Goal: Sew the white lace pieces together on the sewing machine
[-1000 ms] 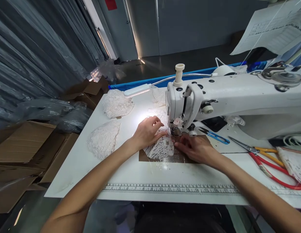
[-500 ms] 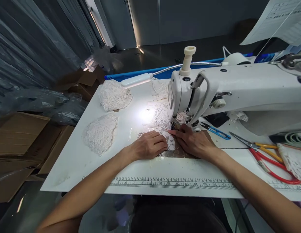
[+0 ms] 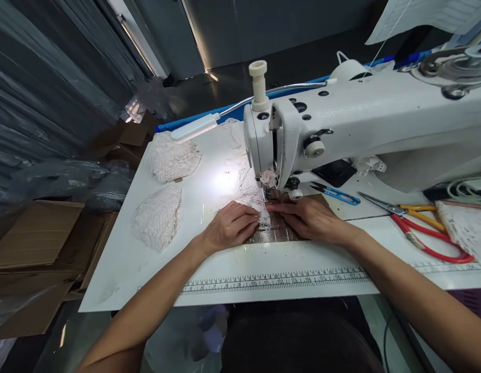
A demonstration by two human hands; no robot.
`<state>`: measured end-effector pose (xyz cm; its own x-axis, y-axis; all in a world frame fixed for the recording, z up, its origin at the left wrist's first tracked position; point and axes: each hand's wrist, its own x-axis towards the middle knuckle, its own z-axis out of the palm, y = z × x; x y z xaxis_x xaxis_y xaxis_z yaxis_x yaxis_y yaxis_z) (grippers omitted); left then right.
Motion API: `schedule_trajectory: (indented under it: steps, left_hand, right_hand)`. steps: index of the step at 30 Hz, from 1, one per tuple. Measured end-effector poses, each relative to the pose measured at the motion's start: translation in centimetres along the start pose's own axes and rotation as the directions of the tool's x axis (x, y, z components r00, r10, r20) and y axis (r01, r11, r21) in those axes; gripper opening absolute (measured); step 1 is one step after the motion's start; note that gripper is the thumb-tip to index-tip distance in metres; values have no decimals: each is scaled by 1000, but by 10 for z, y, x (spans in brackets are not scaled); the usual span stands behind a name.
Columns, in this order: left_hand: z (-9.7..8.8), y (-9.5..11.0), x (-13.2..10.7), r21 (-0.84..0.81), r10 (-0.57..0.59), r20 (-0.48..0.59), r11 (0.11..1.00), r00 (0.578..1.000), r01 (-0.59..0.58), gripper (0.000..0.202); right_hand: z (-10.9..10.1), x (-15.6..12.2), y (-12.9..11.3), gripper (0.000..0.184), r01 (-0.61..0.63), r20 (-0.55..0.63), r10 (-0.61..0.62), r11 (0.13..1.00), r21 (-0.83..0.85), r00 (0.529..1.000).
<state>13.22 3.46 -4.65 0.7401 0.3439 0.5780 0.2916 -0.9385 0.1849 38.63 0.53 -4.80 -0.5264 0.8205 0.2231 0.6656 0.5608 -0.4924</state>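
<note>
A white sewing machine stands on a white table. A piece of white lace lies under its needle, over a brown plate. My left hand lies on the lace just left of the needle, fingers bent and pressing it down. My right hand rests on the brown plate to the right, fingertips flat on the lace's edge at the presser foot. A small fabric rose hangs by the needle bar.
Two heaps of white lace lie on the table's left. Blue snips, red and yellow scissors and more lace lie right of the machine. A lamp lights the work. A ruler runs along the front edge. Cardboard boxes stand left.
My left hand has drawn back from beyond the needle to the lace's near side and curled on it. My right hand has moved up to the presser foot. The view has shifted.
</note>
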Motion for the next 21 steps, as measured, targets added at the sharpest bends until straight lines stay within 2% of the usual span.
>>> schedule_trajectory:
  steps: [3, 8, 16, 21]
  left_hand:
    - [0, 2, 2, -30, 9, -13, 1000, 1000, -10, 5]
    - [4, 6, 1, -22, 21, 74, 1000, 997, -20, 6]
    - [4, 9, 0, 73, 44, 68, 996, 997, -49, 7]
    - [4, 9, -1, 106, 25, 61, 994, 998, -32, 8]
  right_hand:
    - [6, 2, -6, 40, 25, 38, -19, 987, -158, 999]
    - [13, 5, -16, 39, 4, 45, 9, 959, -285, 999]
    - [15, 1, -16, 40, -10, 20, 17, 955, -295, 1000]
    - [12, -3, -12, 41, -36, 1, 36, 990, -135, 999]
